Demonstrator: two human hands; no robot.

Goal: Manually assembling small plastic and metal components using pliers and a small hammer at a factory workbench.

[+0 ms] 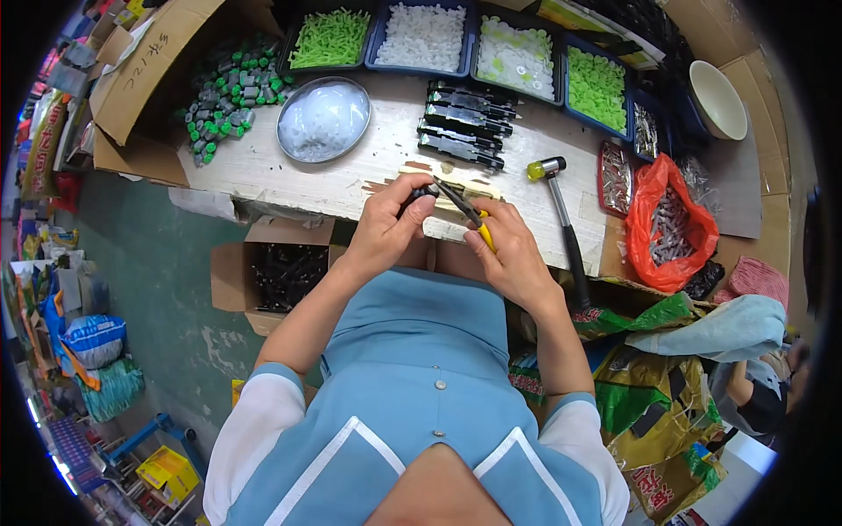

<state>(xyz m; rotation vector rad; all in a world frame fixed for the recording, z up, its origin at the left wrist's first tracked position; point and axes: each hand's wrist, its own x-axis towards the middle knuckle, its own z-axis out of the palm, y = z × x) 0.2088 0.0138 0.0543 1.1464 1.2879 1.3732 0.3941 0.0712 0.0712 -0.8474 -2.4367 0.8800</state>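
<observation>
My left hand (386, 223) pinches a small black part (414, 198) between thumb and fingers, over the front edge of the workbench (289, 191). Closed around yellow-handled pliers (458, 200) is my right hand (517, 259). The pliers' dark jaws point left and reach the black part; whether they grip it I cannot tell. Beyond my hands, several black pieces with metal strips (465, 123) lie in a row. A hammer (561, 206) with a yellow-and-black head rests to the right, its dark handle passing over the bench's edge.
Trays of green pieces (329, 39), white pieces (419, 37) and rings (516, 57) line the back. A round dish (323, 118) stands beside grey-and-green parts (230, 96). A red bag (645, 230) holds metal parts at right. Below left, a cardboard box (230, 276) contains black pieces.
</observation>
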